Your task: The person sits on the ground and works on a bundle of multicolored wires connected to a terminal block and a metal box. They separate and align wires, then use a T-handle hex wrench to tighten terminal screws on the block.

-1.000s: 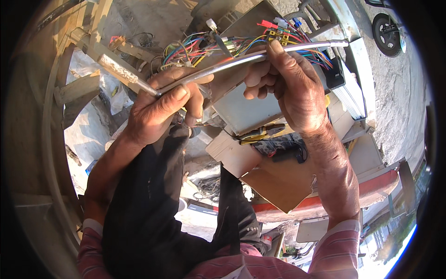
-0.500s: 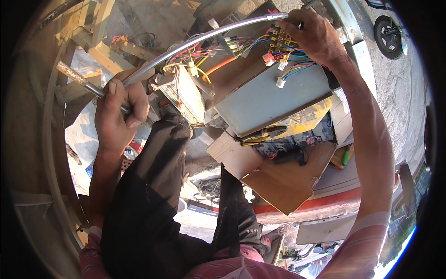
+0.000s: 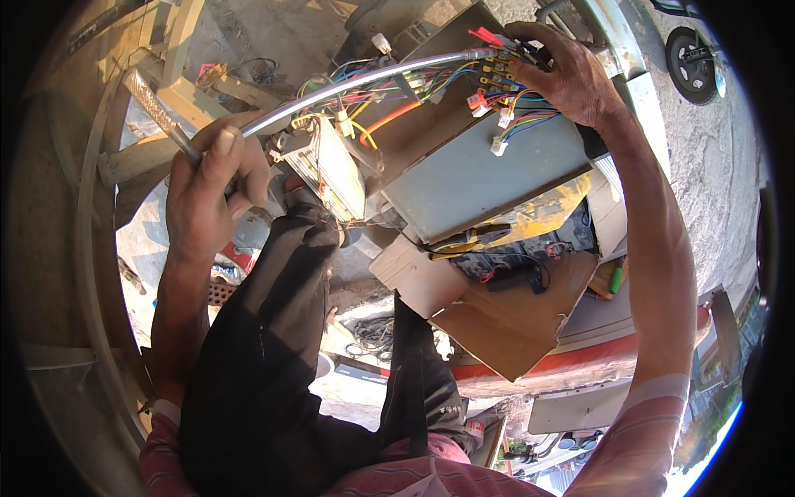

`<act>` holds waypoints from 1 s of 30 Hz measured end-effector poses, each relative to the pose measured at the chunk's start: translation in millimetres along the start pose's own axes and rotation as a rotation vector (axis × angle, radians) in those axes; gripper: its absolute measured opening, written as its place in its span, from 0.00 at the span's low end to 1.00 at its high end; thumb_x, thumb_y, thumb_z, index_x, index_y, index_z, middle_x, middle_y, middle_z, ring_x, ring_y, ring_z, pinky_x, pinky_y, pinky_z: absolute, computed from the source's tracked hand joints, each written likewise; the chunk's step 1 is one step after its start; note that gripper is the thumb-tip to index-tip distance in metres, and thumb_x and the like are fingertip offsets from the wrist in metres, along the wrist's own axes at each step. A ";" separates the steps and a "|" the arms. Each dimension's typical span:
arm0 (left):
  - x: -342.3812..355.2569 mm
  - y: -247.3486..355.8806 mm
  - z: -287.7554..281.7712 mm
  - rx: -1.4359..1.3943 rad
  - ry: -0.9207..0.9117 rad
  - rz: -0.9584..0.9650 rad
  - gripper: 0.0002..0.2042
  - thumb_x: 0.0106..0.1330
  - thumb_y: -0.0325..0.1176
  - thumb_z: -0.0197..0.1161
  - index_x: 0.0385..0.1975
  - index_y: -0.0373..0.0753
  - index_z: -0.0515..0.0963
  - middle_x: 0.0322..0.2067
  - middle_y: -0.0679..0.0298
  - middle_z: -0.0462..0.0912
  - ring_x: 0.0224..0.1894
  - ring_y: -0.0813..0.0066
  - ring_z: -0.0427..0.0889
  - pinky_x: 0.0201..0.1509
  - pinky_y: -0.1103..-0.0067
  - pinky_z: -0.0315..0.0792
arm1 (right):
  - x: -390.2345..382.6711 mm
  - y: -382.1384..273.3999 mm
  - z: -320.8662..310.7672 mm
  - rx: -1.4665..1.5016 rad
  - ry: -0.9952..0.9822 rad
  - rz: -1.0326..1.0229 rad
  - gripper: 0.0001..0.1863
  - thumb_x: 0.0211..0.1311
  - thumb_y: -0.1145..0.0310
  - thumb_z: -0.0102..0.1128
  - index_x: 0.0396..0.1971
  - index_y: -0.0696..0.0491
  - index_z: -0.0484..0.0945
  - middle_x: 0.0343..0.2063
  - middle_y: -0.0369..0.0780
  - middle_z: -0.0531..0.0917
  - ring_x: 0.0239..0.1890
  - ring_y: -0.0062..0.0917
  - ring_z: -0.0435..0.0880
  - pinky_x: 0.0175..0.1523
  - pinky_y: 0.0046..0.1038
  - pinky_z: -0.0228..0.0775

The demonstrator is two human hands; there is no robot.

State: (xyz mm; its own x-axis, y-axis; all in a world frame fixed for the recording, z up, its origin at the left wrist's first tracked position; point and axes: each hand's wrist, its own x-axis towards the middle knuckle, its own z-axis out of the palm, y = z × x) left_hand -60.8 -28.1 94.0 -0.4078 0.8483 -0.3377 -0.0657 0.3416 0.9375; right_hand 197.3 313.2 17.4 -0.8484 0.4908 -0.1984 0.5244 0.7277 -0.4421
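While your left hand (image 3: 211,178) is wrapped around the near end of a long silver bar (image 3: 364,79), the bar's knurled handle (image 3: 159,103) sticks up out of your fist. The bar runs across a spread of coloured wires, its far end right at a terminal block (image 3: 497,76) with yellow metal contacts, which sits beyond the upper edge of the grey metal panel (image 3: 489,170). Your right hand (image 3: 571,83) is at that block, fingers and thumb curled; you cannot tell from this angle what, if anything, they pinch. Red connectors (image 3: 487,36) lie just beside those fingers, and a white connector (image 3: 498,147) hangs over the panel toward its upper right corner. Off the panel's left corner, near your knee, stands a finned silver box (image 3: 339,178). Along its lower edge are yellow-handled pliers (image 3: 465,241), with a torn cardboard flap (image 3: 505,323) below.
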 end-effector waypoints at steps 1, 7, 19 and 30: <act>1.8 0.9 0.2 0.004 -0.012 0.006 0.28 0.83 0.50 0.47 0.56 0.25 0.78 0.17 0.66 0.74 0.16 0.87 0.61 0.19 0.85 0.50 | 1.1 -0.5 0.6 -0.018 0.001 0.003 0.31 0.63 0.48 0.61 0.63 0.48 0.80 0.54 0.45 0.87 0.53 0.38 0.88 0.61 0.40 0.78; 8.3 3.4 7.0 -0.021 0.006 -0.043 0.27 0.84 0.49 0.47 0.55 0.25 0.78 0.17 0.66 0.74 0.16 0.86 0.60 0.20 0.84 0.52 | 8.7 0.5 0.8 -0.039 -0.033 0.005 0.33 0.61 0.53 0.69 0.66 0.48 0.78 0.53 0.47 0.87 0.50 0.36 0.90 0.57 0.36 0.81; 24.0 44.2 17.4 -0.287 -0.034 -0.152 0.25 0.81 0.46 0.50 0.62 0.28 0.74 0.23 0.62 0.76 0.16 0.81 0.66 0.22 0.84 0.58 | 13.7 -0.3 8.1 -0.089 0.037 0.006 0.31 0.60 0.51 0.66 0.59 0.53 0.79 0.47 0.49 0.88 0.50 0.43 0.88 0.57 0.41 0.80; 48.1 73.7 12.2 0.169 0.049 0.197 0.30 0.83 0.49 0.40 0.69 0.27 0.70 0.35 0.58 0.84 0.27 0.80 0.73 0.32 0.83 0.66 | 12.8 1.2 2.0 0.064 -0.053 -0.005 0.32 0.58 0.54 0.68 0.62 0.52 0.79 0.44 0.49 0.90 0.47 0.39 0.91 0.55 0.38 0.82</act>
State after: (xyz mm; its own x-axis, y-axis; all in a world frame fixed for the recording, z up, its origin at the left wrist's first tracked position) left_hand -74.1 42.8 145.9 -0.4413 0.8861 -0.1415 0.1710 0.2378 0.9561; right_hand 186.9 319.4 12.6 -0.8544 0.4602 -0.2414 0.5161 0.6973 -0.4974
